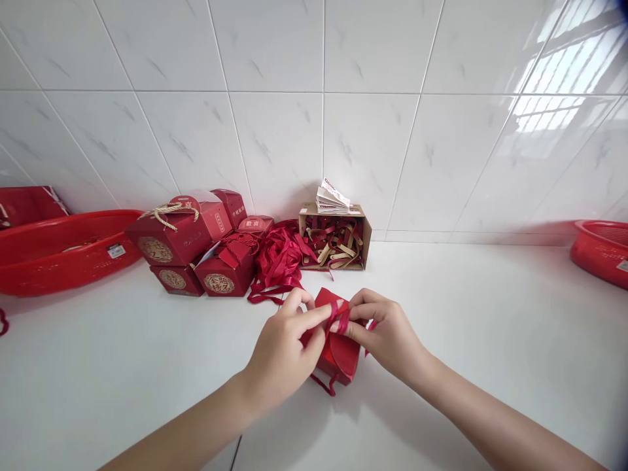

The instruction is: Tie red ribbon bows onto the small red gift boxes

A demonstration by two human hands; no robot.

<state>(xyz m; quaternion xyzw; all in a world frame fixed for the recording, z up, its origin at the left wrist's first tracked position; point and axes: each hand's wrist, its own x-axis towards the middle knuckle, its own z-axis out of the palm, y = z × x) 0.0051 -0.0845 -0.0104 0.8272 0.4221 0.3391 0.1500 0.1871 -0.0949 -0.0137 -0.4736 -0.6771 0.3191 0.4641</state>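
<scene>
The right hand (387, 330) pinched ribbon (344, 321) between its fingers atop the box (343, 356). The left hand (280, 341) had its forefinger against the ribbon; any pinch was unverifiable.

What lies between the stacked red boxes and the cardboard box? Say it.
A heap of red ribbon lies there, as the head view shows.

Both forearms bare, angled in from lower left and lower right, converging ahead. Left arm (196, 422), right arm (490, 409). Left hand (284, 347): back up, index stretched toward the other hand, thumb below it, another finger arched behind. Right hand (385, 327): thumb and fingers brought together in a pinch, tips pointing left. Wrists near straight. Fingertips of both hands close together.
</scene>
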